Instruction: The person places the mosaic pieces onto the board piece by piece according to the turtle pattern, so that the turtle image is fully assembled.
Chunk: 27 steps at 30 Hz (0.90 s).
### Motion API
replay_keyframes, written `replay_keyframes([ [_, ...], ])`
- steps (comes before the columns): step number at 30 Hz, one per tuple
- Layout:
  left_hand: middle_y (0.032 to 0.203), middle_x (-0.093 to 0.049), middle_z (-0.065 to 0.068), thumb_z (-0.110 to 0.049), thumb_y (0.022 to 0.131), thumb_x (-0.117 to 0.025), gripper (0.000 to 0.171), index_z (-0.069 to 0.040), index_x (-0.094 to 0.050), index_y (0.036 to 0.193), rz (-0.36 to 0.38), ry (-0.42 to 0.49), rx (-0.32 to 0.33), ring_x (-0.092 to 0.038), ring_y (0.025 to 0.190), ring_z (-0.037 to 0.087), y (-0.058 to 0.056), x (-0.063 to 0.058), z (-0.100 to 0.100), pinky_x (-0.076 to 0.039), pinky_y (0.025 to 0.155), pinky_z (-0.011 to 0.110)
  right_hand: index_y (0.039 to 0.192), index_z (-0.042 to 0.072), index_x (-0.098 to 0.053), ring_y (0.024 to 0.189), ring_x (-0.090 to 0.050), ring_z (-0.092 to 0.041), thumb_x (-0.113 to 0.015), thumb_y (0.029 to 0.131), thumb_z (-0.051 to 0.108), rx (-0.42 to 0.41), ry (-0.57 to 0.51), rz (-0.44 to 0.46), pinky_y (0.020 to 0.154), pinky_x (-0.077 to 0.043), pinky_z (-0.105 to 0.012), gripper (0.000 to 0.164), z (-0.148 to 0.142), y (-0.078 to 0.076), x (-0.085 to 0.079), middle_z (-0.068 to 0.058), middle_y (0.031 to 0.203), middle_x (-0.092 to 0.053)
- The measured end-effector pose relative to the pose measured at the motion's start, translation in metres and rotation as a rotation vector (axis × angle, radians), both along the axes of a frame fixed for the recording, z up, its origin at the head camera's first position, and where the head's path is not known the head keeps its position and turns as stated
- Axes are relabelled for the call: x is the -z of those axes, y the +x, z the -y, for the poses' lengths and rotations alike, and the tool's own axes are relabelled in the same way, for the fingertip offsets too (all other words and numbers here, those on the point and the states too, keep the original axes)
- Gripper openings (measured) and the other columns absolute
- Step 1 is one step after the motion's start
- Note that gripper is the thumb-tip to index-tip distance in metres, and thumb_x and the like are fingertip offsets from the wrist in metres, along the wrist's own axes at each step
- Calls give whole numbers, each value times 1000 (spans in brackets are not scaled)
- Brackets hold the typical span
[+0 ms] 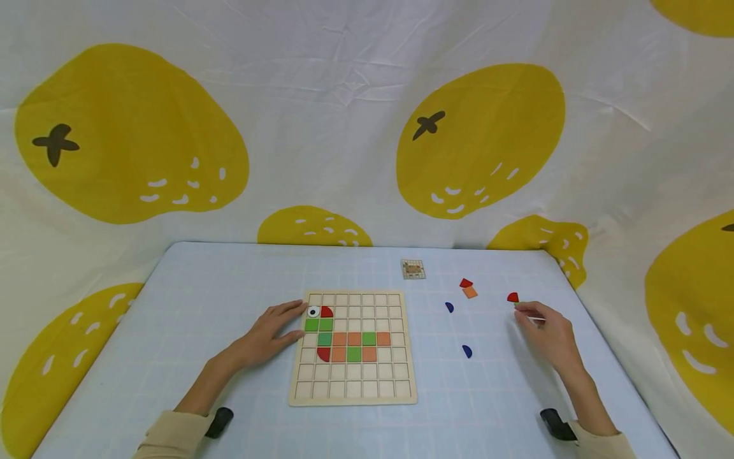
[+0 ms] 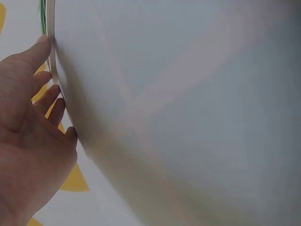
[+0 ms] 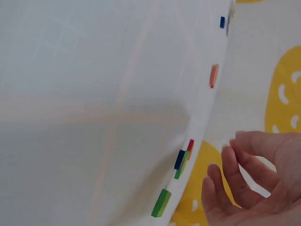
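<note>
My left hand (image 1: 269, 331) touches the left edge of a square wooden grid board (image 1: 352, 390), thumb and fingers extended. In the left wrist view the board's edge (image 2: 51, 23) meets the thumb. Green, orange, teal and red tiles lie in the grid, with a round eye tile (image 1: 313, 312) near the top left. My right hand (image 1: 547, 335) is over the table's right side, beside a red rounded piece (image 1: 513, 297). Its thumb and fingertips come close together in the right wrist view, with no piece visible between them. Below lie blue and green pieces (image 3: 161, 203).
Between board and right hand lie two dark blue half-round pieces (image 1: 467, 351), an orange square (image 1: 470, 292) and another red piece (image 1: 466, 282). A small picture card (image 1: 413, 269) lies behind the board. A fruit-print cloth (image 1: 355, 159) hangs behind the table.
</note>
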<state>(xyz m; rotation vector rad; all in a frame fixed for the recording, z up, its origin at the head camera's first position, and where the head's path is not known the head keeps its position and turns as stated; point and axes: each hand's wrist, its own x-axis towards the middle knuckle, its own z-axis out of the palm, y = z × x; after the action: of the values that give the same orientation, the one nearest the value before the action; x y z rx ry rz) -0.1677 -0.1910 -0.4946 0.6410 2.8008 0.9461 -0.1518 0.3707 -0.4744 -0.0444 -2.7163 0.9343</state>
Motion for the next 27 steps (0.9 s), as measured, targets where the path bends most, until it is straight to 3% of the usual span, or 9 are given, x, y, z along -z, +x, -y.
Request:
replay_keyframes([
  [5,161,-39,18,-29,103,-65,61,-7,-44,156,-2,-1,0,-34,145,43,0,0,0,-31,113,67,119,-1,-70,109,-62,-40,-64,103,18,56,-2,49,78,-43,-10,26,-14,0,2,-23,114,-71],
  [9,161,-39,17,-31,103,-65,62,-8,-44,156,-1,-8,-6,-34,145,43,-1,1,0,-31,113,66,125,-3,-66,114,-57,-45,-61,104,19,111,-2,116,93,-52,-43,30,-22,1,3,-28,121,-67],
  [12,161,-39,17,-31,103,-65,62,-8,-45,156,-1,-8,-7,-34,145,42,-1,1,0,-32,113,66,130,-4,-62,122,-50,-50,-59,106,21,142,-16,176,100,-44,-65,35,-29,0,4,-31,131,-60],
  [19,161,-39,17,-30,103,-65,61,-7,-45,156,-6,-9,-5,-34,145,43,-1,2,1,-32,113,66,141,-6,-53,136,-32,-58,-58,105,24,177,-7,331,106,-31,-75,46,-44,-3,7,-38,148,-40],
  [27,159,-40,19,-27,102,-66,60,-6,-45,155,-24,-3,14,-36,143,44,-2,4,1,-32,113,66,139,-9,-53,129,-40,-58,-63,100,17,175,48,321,103,-36,-72,47,-56,-5,19,-39,143,-45],
])
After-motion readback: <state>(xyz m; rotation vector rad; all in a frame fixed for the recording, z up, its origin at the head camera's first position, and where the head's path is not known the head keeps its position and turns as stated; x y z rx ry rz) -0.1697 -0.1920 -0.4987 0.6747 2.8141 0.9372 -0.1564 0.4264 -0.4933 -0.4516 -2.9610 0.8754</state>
